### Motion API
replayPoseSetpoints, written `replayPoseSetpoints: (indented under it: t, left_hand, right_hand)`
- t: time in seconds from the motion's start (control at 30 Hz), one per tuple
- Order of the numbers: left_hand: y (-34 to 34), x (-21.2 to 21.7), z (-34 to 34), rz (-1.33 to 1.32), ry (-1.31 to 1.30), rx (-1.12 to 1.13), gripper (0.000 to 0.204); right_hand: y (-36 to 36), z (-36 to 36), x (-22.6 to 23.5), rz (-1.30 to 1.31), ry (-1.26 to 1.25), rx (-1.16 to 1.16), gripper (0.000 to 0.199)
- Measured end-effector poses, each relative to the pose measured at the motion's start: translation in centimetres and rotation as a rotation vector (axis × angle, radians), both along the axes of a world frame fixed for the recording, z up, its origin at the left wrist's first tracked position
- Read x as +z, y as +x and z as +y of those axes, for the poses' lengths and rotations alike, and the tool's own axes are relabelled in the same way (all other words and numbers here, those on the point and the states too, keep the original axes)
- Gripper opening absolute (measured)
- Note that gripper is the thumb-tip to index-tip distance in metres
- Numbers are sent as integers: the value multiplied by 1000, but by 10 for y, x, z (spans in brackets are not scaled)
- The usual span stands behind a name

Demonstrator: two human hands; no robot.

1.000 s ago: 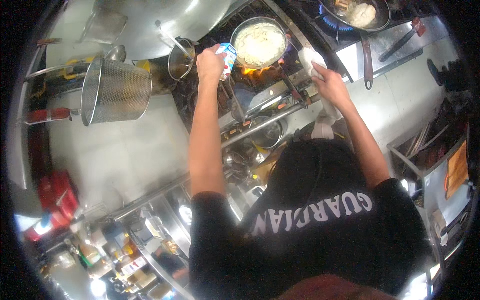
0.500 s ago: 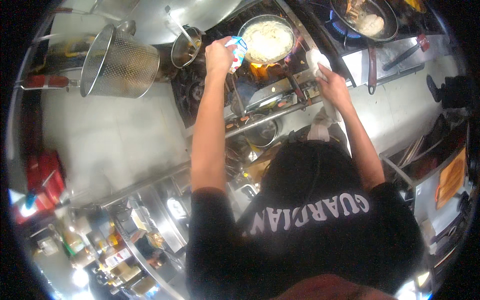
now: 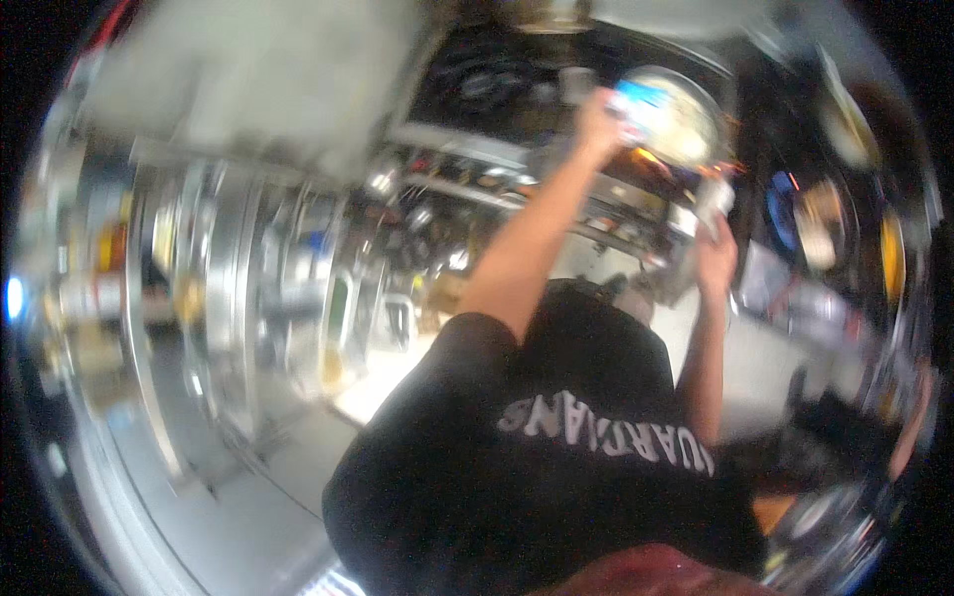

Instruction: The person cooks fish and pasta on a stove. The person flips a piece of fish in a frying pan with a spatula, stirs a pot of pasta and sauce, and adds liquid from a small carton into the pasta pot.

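Observation:
My left hand (image 3: 599,123) is closed around a small blue-and-white carton (image 3: 641,105), held at the left rim of a frying pan. The pan (image 3: 684,121) holds a pale, creamy food and sits over orange flames on the stove (image 3: 477,84). My right hand (image 3: 715,256) grips a white cloth (image 3: 714,199) just below the pan's near right side. Blur hides whether the cloth is around the pan's handle. The carton's opening cannot be made out either.
To the right, a second pan (image 3: 817,228) with food stands beside a blue flame. A metal pot (image 3: 545,14) is at the top edge. Steel counters and shelves (image 3: 229,288) fill the left side. At the far right, part of another person's arm (image 3: 909,427) shows, blurred.
The view has swung, so the stove now lies farther right. My right hand and the cloth have come from beside the pan to its near side. The carton remains in my left hand.

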State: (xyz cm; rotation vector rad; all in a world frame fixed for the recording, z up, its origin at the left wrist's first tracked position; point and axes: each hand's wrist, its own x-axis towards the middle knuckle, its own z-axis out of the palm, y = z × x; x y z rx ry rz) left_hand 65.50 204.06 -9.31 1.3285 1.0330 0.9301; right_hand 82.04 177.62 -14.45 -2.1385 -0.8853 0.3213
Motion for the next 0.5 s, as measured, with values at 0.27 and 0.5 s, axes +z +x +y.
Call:
replayPoseSetpoints:
  t: [0.27, 0.5]
  left_hand:
    - [-209, -34, -105, -4, 114, 294, 44]
    - [-505, -119, -237, -145, -18, 1141, 21]
  right_hand:
    - [28, 7, 0, 44, -13, 109, 59]
    - [-3, 25, 9, 146, 1, 78, 54]
